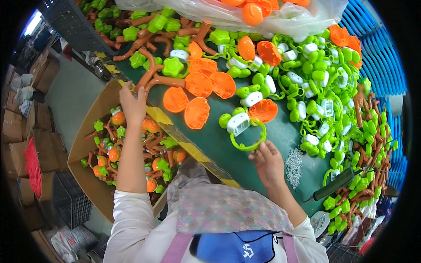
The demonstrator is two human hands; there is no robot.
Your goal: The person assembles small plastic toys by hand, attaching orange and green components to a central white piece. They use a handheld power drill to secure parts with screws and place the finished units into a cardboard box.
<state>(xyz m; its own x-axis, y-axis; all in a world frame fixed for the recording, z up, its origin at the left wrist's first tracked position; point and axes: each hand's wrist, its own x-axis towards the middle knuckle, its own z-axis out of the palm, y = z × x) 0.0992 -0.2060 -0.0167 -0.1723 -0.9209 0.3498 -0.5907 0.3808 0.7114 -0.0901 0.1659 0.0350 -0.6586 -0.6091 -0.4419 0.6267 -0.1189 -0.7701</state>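
Note:
My right hand [268, 163] pinches the rim of a light green ring. The ring belongs to a white and green toy part [238, 124] that has round green ends and lies over the green table. At the table's left edge, my left hand [133, 104] has its thumb and fingers apart, beside the lower end of a brown branch-shaped piece [152, 70]. Whether it touches that piece is hard to see. Several orange half shells [196, 113] lie between my hands, with a green star-shaped piece [173, 67] just beyond.
A carton [86, 141] of assembled toys stands below my left arm. Heaped white and green parts [324, 107] cover the table's right side. Small screws [293, 168] lie by my right hand, near a dark electric screwdriver [335, 184]. A plastic bag [289, 19] of orange shells lies at the back.

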